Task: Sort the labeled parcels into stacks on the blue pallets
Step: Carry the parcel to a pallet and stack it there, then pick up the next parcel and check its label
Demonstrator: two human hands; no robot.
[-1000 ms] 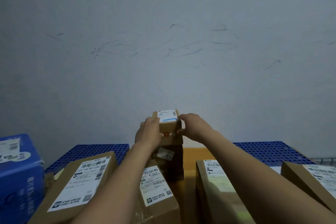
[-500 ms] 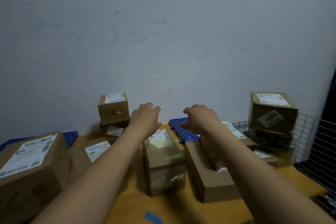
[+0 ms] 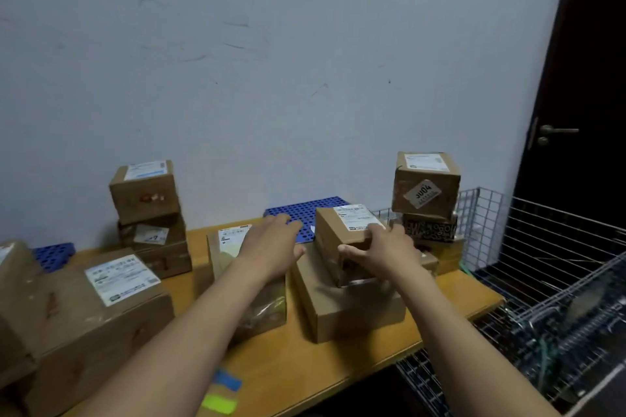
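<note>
While the right hand (image 3: 382, 249) curled round the labeled parcel (image 3: 333, 230) at 1 o'clock, the left hand (image 3: 271, 244) hovered open, empty; advice: brace its 9 o'clock face, lift level.

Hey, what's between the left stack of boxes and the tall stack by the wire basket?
Head view: a blue pallet against the wall, and before it the small parcel the right hand holds, the left hand beside it.

About ten brown cardboard parcels (image 3: 355, 315), stacks hiding the exact count. Two blue pallets (image 3: 306, 215), at nine and twelve o'clock. Two bare hands: left hand (image 3: 271, 247), right hand (image 3: 388, 252). Two tape strips (image 3: 227, 380) at six o'clock.
</note>
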